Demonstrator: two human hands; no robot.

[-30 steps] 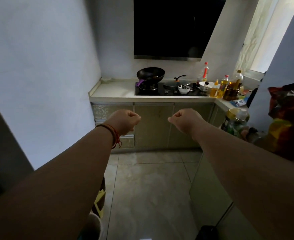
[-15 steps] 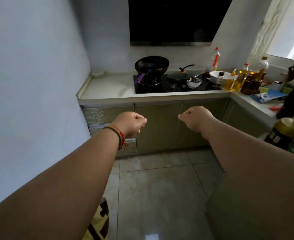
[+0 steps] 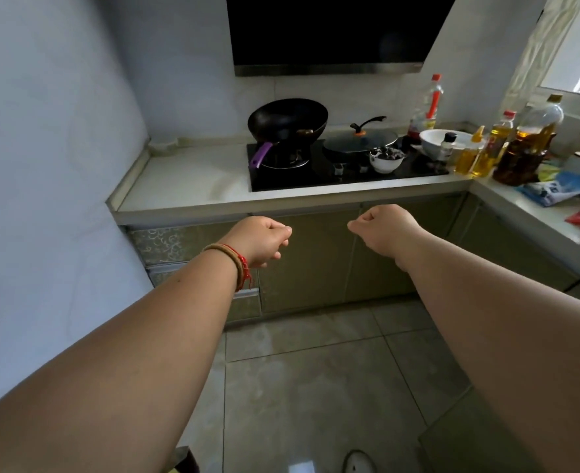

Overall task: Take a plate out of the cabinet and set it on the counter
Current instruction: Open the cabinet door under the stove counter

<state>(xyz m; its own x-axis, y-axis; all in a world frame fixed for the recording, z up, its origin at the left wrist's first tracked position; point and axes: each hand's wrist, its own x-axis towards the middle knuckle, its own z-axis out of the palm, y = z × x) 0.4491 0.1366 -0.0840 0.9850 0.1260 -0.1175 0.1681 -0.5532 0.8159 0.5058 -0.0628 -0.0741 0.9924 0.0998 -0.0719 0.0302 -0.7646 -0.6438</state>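
No plate is in view; it is presumably behind the shut cabinet doors [image 3: 319,257] below the counter [image 3: 193,186]. The left hand [image 3: 259,240] and right hand [image 3: 382,228] hang in front of those doors, both curled into loose fists and holding nothing. Expect a stiff, breakable, smooth-glazed plate: grip the rim, thumb on top and fingers beneath. Set it on the bare counter left of the stove [image 3: 343,169].

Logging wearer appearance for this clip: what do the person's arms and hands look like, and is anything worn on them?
Both forearms are bare, with no sleeves and no gloves. The left hand has a red string bracelet and a tan band at the wrist. The right hand and its wrist wear nothing visible.
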